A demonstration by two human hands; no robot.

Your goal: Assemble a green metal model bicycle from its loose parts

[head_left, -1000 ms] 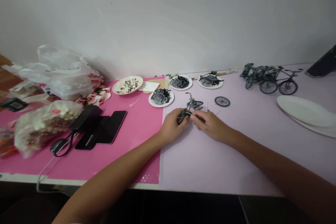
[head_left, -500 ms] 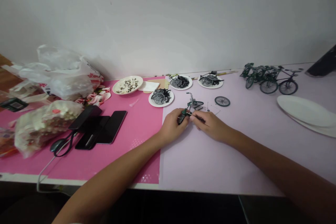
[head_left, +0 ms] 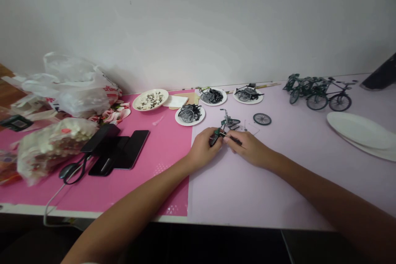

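My left hand [head_left: 201, 148] is closed around the near end of a green model bicycle [head_left: 228, 122], whose handlebars and front part point away from me. My right hand [head_left: 251, 149] pinches a small screwdriver [head_left: 235, 140] with a thin metal shaft. Its tip meets the bicycle beside my left fingertips; the exact contact point is too small to make out. A loose spoked wheel [head_left: 262, 119] lies flat to the right of the bicycle, and tiny thin parts [head_left: 246, 125] lie between them.
Plates of black and grey parts [head_left: 190, 114] stand at the back, with a bowl of small pieces [head_left: 150, 100] to their left. Finished-looking model bicycles [head_left: 318, 93] and white oval plates [head_left: 360, 130] are at right. Phones [head_left: 131, 150] and plastic bags [head_left: 74, 86] occupy the left.
The screwdriver has shifted very slightly at the bicycle. Both hands keep almost the same place and grip.
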